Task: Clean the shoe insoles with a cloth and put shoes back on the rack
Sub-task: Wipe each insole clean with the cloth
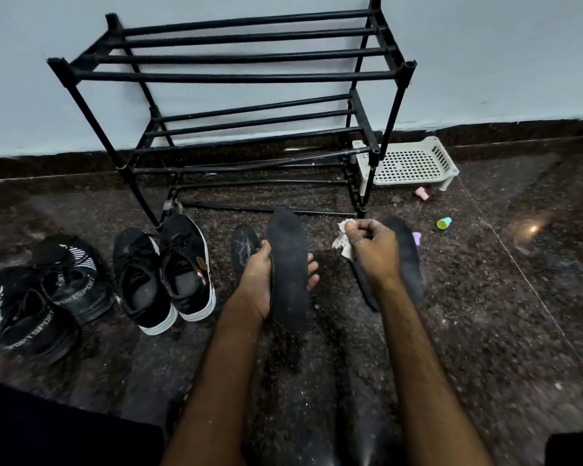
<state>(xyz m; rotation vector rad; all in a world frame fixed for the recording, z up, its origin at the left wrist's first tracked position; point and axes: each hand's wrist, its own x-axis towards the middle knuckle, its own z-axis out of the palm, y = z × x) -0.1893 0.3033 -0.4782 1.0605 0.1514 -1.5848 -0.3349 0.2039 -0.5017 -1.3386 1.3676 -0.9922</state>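
On the dark stone floor [485,297], his left hand [260,280] gripped an insole [290,270] pointing away; just right, his right hand [372,250] pinched the cloth [344,242].

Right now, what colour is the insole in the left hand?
The insole is black, seen in the head view.

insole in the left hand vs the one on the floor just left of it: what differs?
The held insole is gripped by the left hand; the floor insole lies loose on the floor.
The held insole looks evenly dark; the floor insole shows whitish streaks.
The held insole shows almost whole; the floor insole is half hidden behind that hand.
Both are dark, toes toward the rack.
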